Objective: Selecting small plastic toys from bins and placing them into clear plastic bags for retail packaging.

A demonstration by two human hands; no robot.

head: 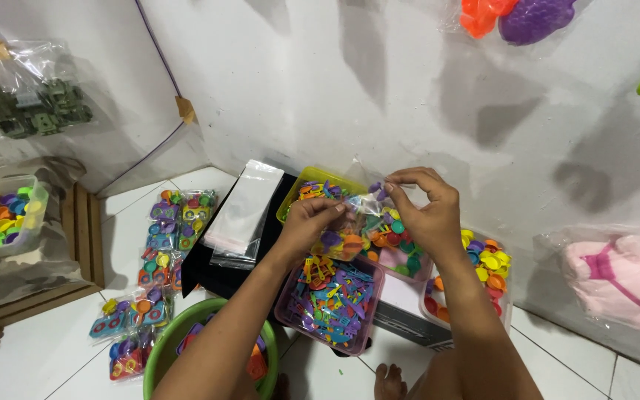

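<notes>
Head view showed the left hand (311, 221) and right hand (420, 211) pinching a clear toy-filled bag (357, 222) above the purple tray (331, 300), seemingly mid-packing, with sealing its mouth judged next.

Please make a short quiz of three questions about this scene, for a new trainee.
1. True or false: both hands hold the small clear plastic bag of colourful toy pieces.
2. Which container lies directly under the left hand? A) pink plastic tray of mixed small utensils B) round green plastic bowl C) yellow plastic tray
3. What lies on the white tiled floor left of the black box?

Key: 1 true, the right hand pinches its top edge. 2 A. 3 filled clear toy packets.
</notes>
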